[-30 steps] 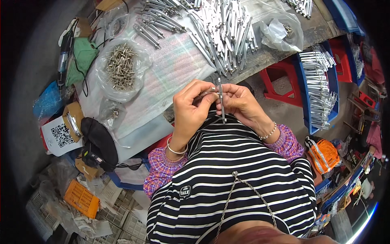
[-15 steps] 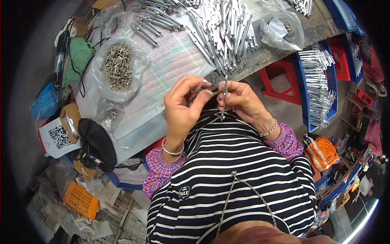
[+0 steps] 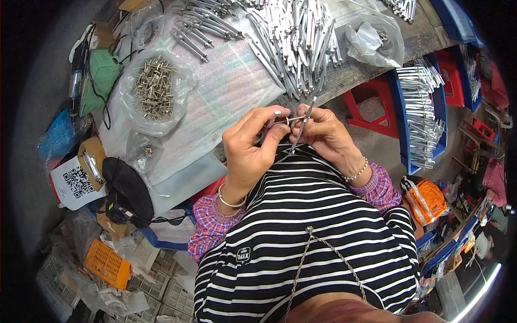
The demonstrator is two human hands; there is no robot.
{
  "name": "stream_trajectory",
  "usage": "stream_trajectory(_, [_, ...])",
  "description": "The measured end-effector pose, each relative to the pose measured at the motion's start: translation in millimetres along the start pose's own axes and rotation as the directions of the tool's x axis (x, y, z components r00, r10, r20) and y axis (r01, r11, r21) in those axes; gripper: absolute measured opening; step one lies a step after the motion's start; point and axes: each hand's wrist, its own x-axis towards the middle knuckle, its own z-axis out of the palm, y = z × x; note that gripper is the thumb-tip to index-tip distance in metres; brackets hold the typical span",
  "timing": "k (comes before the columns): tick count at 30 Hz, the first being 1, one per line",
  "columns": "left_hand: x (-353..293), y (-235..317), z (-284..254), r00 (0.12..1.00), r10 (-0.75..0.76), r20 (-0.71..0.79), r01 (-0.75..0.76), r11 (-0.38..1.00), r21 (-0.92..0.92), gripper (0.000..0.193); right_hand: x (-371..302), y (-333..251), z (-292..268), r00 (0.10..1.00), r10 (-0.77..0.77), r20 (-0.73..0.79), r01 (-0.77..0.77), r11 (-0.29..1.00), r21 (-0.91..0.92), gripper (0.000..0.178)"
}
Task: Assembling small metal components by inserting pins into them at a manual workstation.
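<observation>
My right hand (image 3: 331, 137) pinches a thin metal strip (image 3: 311, 107) that slants from upper right to lower left between my hands. From the left side, my left hand (image 3: 249, 141) pinches a small screw (image 3: 290, 119), its shank pointing at the strip near the right fingertips. Whether the screw passes through a hole in the strip is too small to tell. Just beyond my hands lies a heap of shiny metal strips (image 3: 295, 46) on the table. A clear plastic bag of screws (image 3: 156, 89) stands to the left.
A small bag of parts (image 3: 148, 151) sits nearer on the table. Another plastic bag (image 3: 374, 43) lies at the far right. A power screwdriver (image 3: 75, 86) is at the left. Blue bins of metal strips (image 3: 423, 116) and a red stool (image 3: 371, 107) stand right of the table.
The strip in my right hand has tilted, its top end leaning right. My left hand has shifted slightly right, and a screw now shows between its fingers and the strip.
</observation>
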Motion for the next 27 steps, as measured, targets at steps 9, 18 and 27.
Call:
stream_trajectory(9, [-1,8,3,0.996,0.084,-0.044,-0.08,0.994,0.078,0.017,-2,-3,7,0.999,-0.033,0.005,0.033,0.998,-0.047,0.019])
stream_trajectory(18, [1,1,7,0.951,0.303,-0.056,-0.282,0.931,0.231,0.015,-8,-2,21,0.949,-0.293,-0.117,0.236,0.906,-0.352,0.011])
stream_trajectory(27, [0,-1,5,0.98,0.172,-0.096,-0.158,0.978,0.14,0.015,-8,-6,24,0.957,-0.248,-0.152,0.18,0.916,-0.358,0.014])
